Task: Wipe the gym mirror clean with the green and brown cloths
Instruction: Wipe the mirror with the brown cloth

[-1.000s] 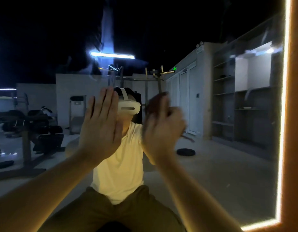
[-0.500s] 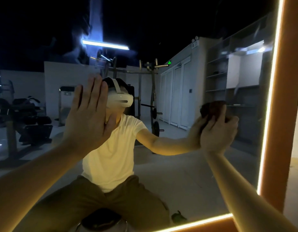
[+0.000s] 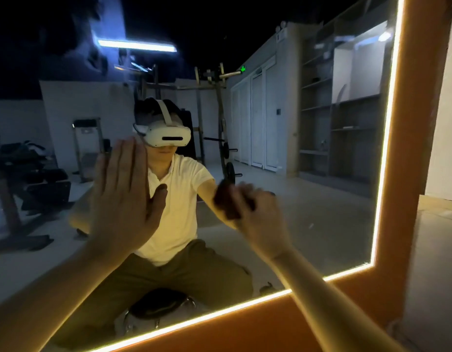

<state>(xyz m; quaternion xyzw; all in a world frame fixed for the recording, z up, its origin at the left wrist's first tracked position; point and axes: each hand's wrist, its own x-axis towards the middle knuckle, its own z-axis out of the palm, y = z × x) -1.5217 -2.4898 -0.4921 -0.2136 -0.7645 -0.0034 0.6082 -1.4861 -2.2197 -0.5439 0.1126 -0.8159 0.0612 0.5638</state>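
No words, brands or numbers are showing clearly enough to read. A green lit sign (image 3: 242,69) is glowing at about one o'clock in the mirror (image 3: 321,212), above the white doors (image 3: 258,118), its symbol blurring.

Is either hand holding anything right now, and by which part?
The right hand grips the brown cloth, bunched under its curled fingers; which part cannot be told. The left hand holds nothing, flat against the mirror.

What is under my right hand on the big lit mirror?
A dark brown cloth bunches out past the right hand against the orange-framed mirror. The rest of the cloth is hidden by the hand.
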